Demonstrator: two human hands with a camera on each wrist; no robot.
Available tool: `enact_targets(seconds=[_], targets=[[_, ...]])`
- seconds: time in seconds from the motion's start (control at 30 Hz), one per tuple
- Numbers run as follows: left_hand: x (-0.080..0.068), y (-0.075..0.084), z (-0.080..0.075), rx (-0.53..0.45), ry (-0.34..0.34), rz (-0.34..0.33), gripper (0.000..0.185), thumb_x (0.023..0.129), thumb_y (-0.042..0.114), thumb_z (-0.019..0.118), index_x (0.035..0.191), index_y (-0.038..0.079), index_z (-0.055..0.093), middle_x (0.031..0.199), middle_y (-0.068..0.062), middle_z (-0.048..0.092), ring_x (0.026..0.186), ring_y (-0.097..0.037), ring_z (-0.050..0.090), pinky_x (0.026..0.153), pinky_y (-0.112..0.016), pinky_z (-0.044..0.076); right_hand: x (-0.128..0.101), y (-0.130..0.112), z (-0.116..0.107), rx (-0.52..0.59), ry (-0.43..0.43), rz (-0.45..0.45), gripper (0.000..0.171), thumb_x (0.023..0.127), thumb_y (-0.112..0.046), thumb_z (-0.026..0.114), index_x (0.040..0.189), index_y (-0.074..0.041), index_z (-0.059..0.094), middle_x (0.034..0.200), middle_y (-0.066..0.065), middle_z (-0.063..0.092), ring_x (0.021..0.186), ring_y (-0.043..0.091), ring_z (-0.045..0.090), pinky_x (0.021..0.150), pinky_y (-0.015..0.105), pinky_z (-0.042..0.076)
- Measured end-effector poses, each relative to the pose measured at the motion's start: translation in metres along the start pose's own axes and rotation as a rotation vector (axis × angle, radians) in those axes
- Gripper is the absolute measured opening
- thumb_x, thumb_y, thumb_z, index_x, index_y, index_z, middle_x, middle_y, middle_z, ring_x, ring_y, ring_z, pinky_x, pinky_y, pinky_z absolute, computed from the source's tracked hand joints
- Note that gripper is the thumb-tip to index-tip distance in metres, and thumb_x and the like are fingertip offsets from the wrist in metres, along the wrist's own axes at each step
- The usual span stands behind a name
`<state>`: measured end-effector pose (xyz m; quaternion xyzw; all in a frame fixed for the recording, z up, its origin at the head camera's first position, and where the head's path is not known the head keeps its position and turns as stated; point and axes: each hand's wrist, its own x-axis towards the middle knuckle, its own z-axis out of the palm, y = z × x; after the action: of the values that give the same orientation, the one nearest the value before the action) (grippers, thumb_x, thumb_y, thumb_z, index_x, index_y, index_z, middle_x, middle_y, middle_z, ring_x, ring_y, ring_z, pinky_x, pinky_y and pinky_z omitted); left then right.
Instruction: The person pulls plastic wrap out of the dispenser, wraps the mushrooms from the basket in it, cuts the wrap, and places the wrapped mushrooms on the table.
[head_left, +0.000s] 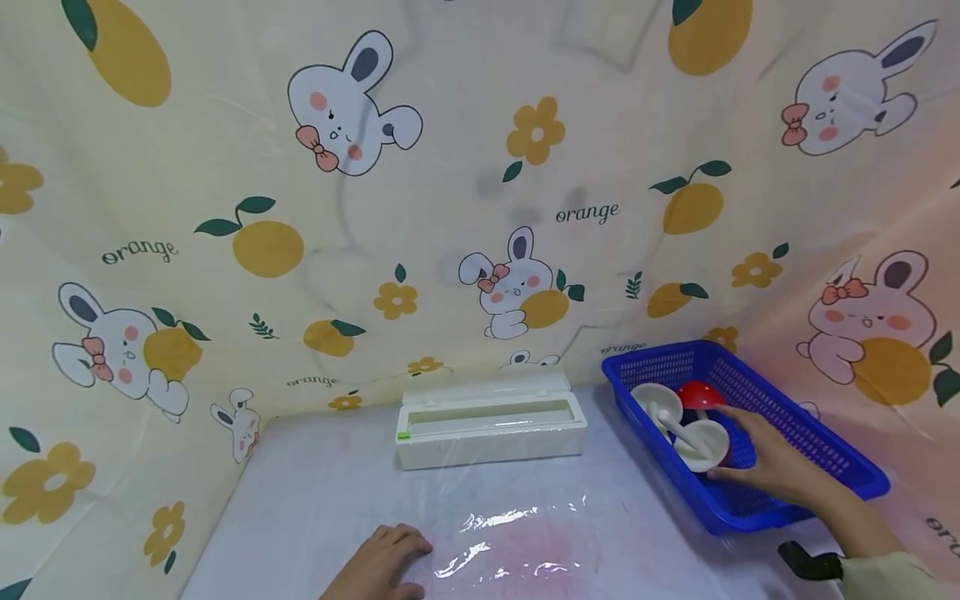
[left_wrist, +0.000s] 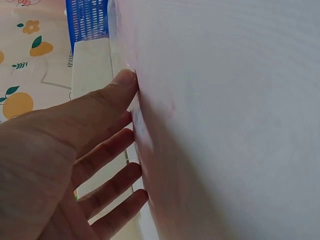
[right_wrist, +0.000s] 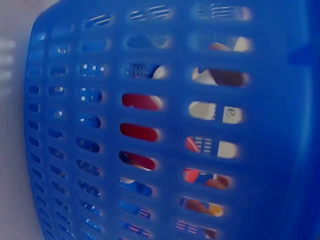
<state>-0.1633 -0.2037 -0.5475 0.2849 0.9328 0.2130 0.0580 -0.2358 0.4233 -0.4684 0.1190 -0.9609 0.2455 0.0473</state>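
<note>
My left hand (head_left: 397, 546) lies flat near the table's front edge, fingers straight, touching the left edge of a clear film sheet (head_left: 517, 542) spread on the white table (head_left: 315, 500). In the left wrist view its fingers (left_wrist: 115, 145) press against that surface. My right hand (head_left: 738, 450) reaches into a blue basket (head_left: 817, 442) at the right, thumb and fingers curled round the rim of a white bowl (head_left: 697, 446). Another white bowl (head_left: 652, 400) and a red one (head_left: 701, 393) lie beside it. The right wrist view shows only the basket's perforated wall (right_wrist: 150, 125).
A long white film dispenser box (head_left: 491, 425) with its lid up stands at the back of the table, also seen as the white box (left_wrist: 90, 65) in the left wrist view. Printed cloth (head_left: 480, 167) with rabbits and oranges walls in the back and sides.
</note>
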Motion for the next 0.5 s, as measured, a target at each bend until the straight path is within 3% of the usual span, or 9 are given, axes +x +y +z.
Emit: enact_targets(seconds=[0.2, 0.5], targets=[[0.005, 0.0, -0.001, -0.033, -0.068, -0.097, 0.044, 0.089, 0.043, 0.085, 0.127, 0.026, 0.071, 0.127, 0.01, 0.064, 0.116, -0.017, 0.056, 0.107, -0.047, 0.051, 0.006, 0.009, 0.003, -0.026, -0.065, 0.045, 0.119, 0.076, -0.034, 0.099, 0.157, 0.015, 0.027, 0.147, 0.048, 0.038, 0.127, 0.069, 0.045, 0.094, 0.079, 0.048], [0.005, -0.001, 0.0, -0.034, -0.063, -0.096, 0.044, 0.09, 0.044, 0.084, 0.128, 0.026, 0.071, 0.127, 0.011, 0.065, 0.117, -0.018, 0.056, 0.107, -0.047, 0.051, 0.018, 0.017, 0.012, -0.021, -0.081, 0.057, 0.117, 0.075, -0.033, 0.1, 0.151, 0.02, 0.029, 0.142, 0.049, 0.043, 0.123, 0.067, 0.05, 0.095, 0.077, 0.049]])
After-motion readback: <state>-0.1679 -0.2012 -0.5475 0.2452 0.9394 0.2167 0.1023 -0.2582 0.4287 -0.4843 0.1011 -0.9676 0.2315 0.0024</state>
